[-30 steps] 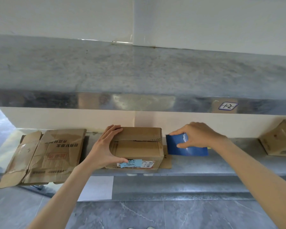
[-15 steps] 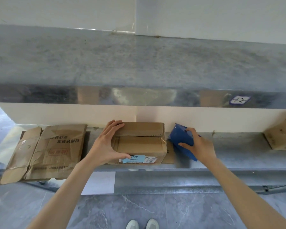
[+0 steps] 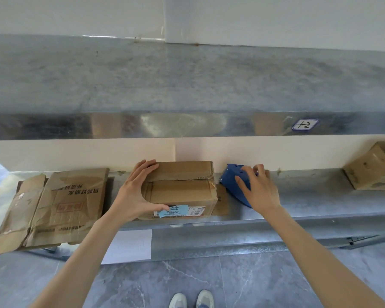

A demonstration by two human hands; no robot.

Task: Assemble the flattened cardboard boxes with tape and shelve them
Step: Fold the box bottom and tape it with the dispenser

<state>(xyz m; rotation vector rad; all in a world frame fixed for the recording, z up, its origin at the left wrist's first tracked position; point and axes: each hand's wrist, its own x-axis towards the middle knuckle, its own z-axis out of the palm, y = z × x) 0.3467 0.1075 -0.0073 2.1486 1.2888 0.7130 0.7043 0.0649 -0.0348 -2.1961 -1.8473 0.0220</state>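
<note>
Nearest to me are my shoes (image 3: 191, 300) on the grey floor (image 3: 253, 283), with both forearms reaching up to the lower shelf (image 3: 309, 218). A white sheet (image 3: 129, 245) hangs below its front edge.

My left hand (image 3: 135, 196) clamps the left end of the box (image 3: 182, 192), thumb on the front face by the pale blue label (image 3: 176, 210) and fingers laid over the top flap. The box stands on the shelf near its middle, flaps folded down, but I see a gap along the seam and no fresh tape across it. My right hand (image 3: 259, 190) curls over the blue tape dispenser (image 3: 231, 181), which sits on the shelf just to the right of the box.

Left of the box, a flattened carton (image 3: 60, 203) lies overhanging the shelf edge. At the far right, another box (image 3: 369, 172) sits tilted with an open end.

I'd judge the job about midway: this box is formed and needs its seam taped, and the flat carton is untouched.

Behind is the wall, and above it the upper shelf (image 3: 187, 85) with its tag (image 3: 305, 124).
</note>
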